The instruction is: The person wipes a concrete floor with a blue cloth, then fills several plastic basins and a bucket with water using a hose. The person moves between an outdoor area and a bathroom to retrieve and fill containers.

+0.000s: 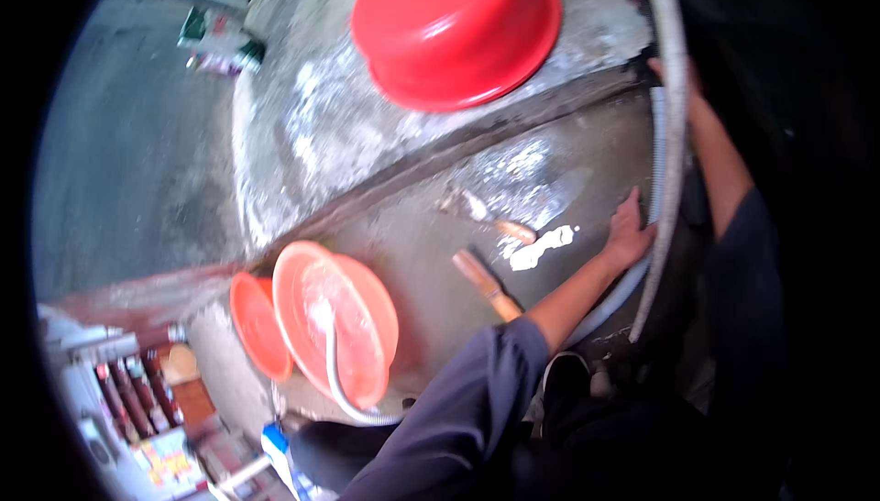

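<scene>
My left hand (627,234) is low over the wet concrete floor, thumb and fingers spread. Its thumb reaches the edge of a grey corrugated hose (658,150); whether it touches is unclear. Farther up, my right hand (690,81) is at the upper end of that hose, by the corner of the concrete ledge. A thick whitish hose or pipe (670,116) passes in front of it and hides part of the fingers, so its grip is unclear. On the floor lie a wooden-handled tool (488,284) and a second tool with a short wooden handle (515,231), its head blurred.
A large red plastic basin (447,26) lies upside down on the raised concrete ledge (330,116). A whitish hose (334,363) runs into an orange basin (357,336) holding water. Beside it is another orange basin (258,329). A printed bag (220,40) lies farther off. My shoe (567,367) is close by.
</scene>
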Tool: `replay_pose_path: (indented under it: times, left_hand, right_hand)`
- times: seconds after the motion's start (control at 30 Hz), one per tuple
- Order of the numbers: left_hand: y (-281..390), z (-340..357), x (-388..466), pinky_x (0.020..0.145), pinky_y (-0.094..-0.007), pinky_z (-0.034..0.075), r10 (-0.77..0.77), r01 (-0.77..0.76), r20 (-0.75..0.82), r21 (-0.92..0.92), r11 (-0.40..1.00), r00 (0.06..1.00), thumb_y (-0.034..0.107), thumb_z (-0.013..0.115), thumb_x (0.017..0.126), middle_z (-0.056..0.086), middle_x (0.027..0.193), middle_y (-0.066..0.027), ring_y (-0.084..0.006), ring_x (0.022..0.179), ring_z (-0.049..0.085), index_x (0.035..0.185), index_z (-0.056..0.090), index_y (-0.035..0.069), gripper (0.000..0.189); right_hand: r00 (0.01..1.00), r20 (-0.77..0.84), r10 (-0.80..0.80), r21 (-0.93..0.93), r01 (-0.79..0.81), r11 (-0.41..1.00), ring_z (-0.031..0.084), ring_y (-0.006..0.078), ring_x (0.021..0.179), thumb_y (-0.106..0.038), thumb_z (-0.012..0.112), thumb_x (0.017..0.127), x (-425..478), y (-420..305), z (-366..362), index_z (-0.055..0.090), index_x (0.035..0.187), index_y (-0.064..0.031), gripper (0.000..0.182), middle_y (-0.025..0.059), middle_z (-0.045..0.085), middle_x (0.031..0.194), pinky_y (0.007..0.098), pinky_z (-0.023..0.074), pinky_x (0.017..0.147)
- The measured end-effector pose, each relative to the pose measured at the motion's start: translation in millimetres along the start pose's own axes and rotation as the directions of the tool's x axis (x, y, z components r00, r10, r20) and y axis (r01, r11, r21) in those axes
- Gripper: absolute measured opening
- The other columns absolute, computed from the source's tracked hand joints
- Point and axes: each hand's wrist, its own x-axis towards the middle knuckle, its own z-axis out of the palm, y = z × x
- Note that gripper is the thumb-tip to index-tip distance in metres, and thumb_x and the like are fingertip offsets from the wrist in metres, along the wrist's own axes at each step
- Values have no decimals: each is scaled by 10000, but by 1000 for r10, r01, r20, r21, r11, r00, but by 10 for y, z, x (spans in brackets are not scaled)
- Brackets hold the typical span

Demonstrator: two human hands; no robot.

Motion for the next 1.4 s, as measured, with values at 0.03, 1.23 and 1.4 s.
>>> replay_pose_path:
  times: [0.03,1.23,1.4]
  left_hand:
    - [25,28,55,1061,-444,328,-65,65,-2,-11,998,998,228,697,773,425,1348,-273,-403,1253,408,1422,248,-50,837]
    - [1637,-1095,763,855,-469,462,-81,89,-311,11,996,947,501,509,896,631,931,-315,-442,964,610,928,591,-59,567]
    - [1570,-1244,758,841,-467,472,-124,132,-198,28,991,972,485,501,903,633,924,-316,-441,948,615,942,601,-54,550]
  right_hand:
    - [999,35,-12,69,10,998,418,333,1288,-395,682,743,-3,56,-2,291,1438,-123,842,193,430,1389,513,276,1082]
    - [861,443,-250,873,-351,339,620,269,1065,-278,511,949,-791,-1327,-274,610,1066,68,379,186,650,1024,312,500,920]
    - [925,377,-52,900,-353,257,627,230,1044,-288,491,968,-1149,-1340,-376,540,1156,39,380,158,643,997,313,509,875]
